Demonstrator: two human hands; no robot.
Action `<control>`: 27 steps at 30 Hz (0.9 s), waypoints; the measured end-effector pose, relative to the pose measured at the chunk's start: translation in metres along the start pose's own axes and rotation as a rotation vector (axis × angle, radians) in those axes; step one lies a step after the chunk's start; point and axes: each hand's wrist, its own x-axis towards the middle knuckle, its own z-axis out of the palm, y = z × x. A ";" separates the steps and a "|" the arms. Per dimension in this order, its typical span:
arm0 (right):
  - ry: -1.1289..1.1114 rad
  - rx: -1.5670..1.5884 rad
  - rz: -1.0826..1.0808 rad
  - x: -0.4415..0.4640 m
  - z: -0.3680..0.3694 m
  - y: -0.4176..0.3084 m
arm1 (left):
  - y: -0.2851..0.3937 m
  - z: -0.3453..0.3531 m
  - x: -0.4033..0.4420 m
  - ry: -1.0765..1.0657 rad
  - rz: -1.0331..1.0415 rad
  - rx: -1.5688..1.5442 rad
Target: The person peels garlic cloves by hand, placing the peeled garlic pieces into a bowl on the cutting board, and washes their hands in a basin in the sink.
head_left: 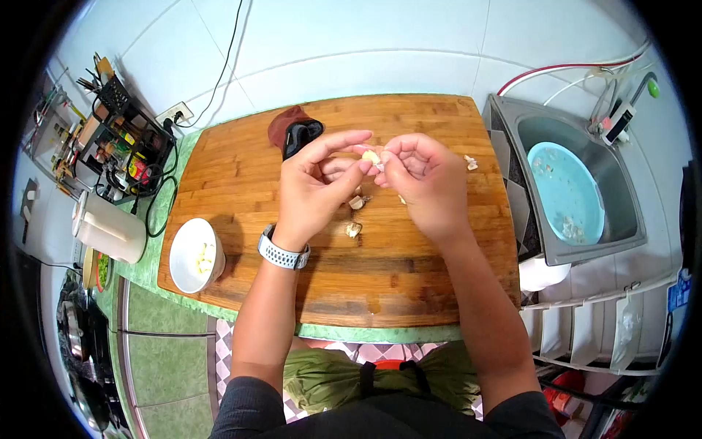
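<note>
A pale yellow garlic clove (371, 156), partly covered by papery skin, is pinched between my two hands above the wooden board (409, 274). My left hand (316, 179) grips it between thumb and fingers, a watch on that wrist. On the other side, the fingertips of my right hand (424, 175) are closed at the clove's skin. Beneath the hands lie an unpeeled garlic piece (357, 203) and another piece (353, 230). A white bowl (181, 256) at the board's left edge holds several peeled cloves (205, 257).
Beyond my left hand sit a black object (301, 134) and a reddish-brown one (287, 121). Skin scraps (470, 162) lie at right. A sink (621, 219) holds a blue basin (545, 168). At left are a pitcher (113, 230) and a black rack (121, 139).
</note>
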 end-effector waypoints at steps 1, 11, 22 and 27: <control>-0.011 0.062 0.026 0.000 0.000 -0.003 | -0.001 0.000 0.000 0.000 0.002 0.000; 0.048 -0.391 -0.340 -0.002 0.000 0.002 | -0.002 0.000 0.001 0.004 0.008 -0.064; 0.041 0.091 -0.125 -0.004 0.003 -0.006 | -0.003 0.003 0.000 0.008 -0.007 -0.156; 0.051 0.154 -0.081 -0.001 0.002 -0.007 | -0.003 0.004 0.000 0.010 0.001 -0.168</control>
